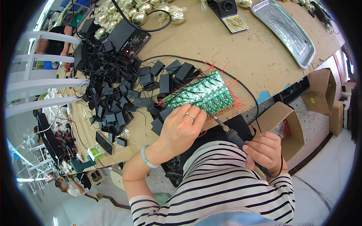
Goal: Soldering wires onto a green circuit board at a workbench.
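Observation:
My right hand (264, 150) is wrapped round the dark handle of a soldering iron (234, 136). The iron's metal tip points up and left at the near edge of a green circuit board panel (217, 92). Red wires stick out round the panel's ends, and black wires lie across its top. My left hand (183, 126), with a ring and a pale bangle, is closed at the panel's near edge close to the iron tip. Its fingertips are pinched beside a dark wire; what they hold is hidden.
Black plastic boxes with thin wires (113, 94) pile up to the left. Behind them stand a black soldering station (128, 37) and bagged gold balls. A tip cleaner stand (233, 23) and a metal tray (307, 56) lie at the far side. Cardboard boxes (320, 90) stand at right.

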A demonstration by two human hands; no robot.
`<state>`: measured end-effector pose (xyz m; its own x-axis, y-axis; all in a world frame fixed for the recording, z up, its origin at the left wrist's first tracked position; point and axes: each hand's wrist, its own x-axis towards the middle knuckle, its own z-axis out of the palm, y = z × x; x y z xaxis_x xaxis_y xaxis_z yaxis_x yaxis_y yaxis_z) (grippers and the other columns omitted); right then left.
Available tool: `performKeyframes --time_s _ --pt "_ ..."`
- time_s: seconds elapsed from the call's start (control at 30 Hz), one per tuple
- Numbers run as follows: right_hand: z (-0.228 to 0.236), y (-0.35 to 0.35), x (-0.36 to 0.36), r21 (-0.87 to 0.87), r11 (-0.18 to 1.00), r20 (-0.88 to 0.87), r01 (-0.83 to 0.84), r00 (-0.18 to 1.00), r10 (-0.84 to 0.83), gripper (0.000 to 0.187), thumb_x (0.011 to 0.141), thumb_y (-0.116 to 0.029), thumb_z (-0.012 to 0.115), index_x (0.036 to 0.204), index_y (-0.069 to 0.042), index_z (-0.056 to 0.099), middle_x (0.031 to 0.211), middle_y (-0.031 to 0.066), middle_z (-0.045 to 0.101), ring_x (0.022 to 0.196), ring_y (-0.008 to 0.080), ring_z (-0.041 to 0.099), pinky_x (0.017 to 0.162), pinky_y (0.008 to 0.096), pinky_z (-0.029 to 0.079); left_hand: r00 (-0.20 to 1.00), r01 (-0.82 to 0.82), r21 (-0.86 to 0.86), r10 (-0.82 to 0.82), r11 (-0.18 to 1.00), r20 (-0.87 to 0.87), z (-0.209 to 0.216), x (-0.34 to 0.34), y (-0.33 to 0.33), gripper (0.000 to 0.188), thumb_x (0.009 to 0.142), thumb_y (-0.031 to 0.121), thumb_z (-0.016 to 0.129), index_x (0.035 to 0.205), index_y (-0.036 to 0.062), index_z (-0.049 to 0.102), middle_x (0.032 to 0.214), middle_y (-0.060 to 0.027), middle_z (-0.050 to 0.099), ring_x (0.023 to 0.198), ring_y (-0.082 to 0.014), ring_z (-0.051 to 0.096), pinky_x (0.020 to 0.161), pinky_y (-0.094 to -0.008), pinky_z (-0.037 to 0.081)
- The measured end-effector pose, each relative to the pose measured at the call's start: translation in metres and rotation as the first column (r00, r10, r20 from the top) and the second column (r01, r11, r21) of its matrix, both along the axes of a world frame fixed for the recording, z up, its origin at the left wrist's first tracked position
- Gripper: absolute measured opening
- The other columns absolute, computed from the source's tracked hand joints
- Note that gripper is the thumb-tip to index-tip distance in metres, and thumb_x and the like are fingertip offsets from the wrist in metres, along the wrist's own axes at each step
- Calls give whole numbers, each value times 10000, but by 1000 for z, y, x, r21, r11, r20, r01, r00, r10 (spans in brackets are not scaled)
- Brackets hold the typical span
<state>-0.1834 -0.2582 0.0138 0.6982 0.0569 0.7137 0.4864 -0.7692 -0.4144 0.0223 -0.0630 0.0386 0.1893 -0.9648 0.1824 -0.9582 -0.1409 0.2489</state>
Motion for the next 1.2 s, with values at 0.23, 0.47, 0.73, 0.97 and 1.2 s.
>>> performKeyframes --time_s 0.23,0.47,0.73,0.97,1.2 --pt "1 -5 -7 -55 998 10 -24 1000 24 242 990 -205 611 949 24 677 765 98 687 596 195 624 553 299 532 1000 7 6 -7 1000 -3 1 -1 -4 219 754 26 745 957 25 661 860 -74 576 779 -244 595 680 -352 517" --pt "4 2 -24 97 979 6 180 983 -181 257 1002 -255 620 1047 -3 643 834 91 702 640 218 657 606 340 563 1000 -3 14 3 1000 17 1 -1 -5 207 747 25 745 933 33 655 837 -63 559 751 -235 577 653 -345 505" --pt "3 2 -18 96 985 23 143 989 -145 245 986 -242 617 1021 -3 657 843 94 706 640 226 656 611 341 565 997 -75 -4 75 997 26 8 -4 -4 188 742 27 740 918 43 676 907 -74 574 832 -251 584 708 -366 508" --pt "4 9 -25 109 963 7 246 969 -248 179 974 -187 532 946 -29 609 719 105 642 580 258 585 600 404 505 980 -188 -112 193 976 40 15 -11 4 237 810 43 760 1037 25 697 1157 -118 632 1043 -315 609 859 -395 522" --pt "1 4 -17 114 933 43 340 937 -347 193 972 -187 520 915 -23 605 709 109 611 572 255 575 558 397 491 827 -532 -203 556 822 81 -15 88 77 387 806 -110 607 1145 56 690 1188 -121 652 1092 -351 600 933 -443 505"
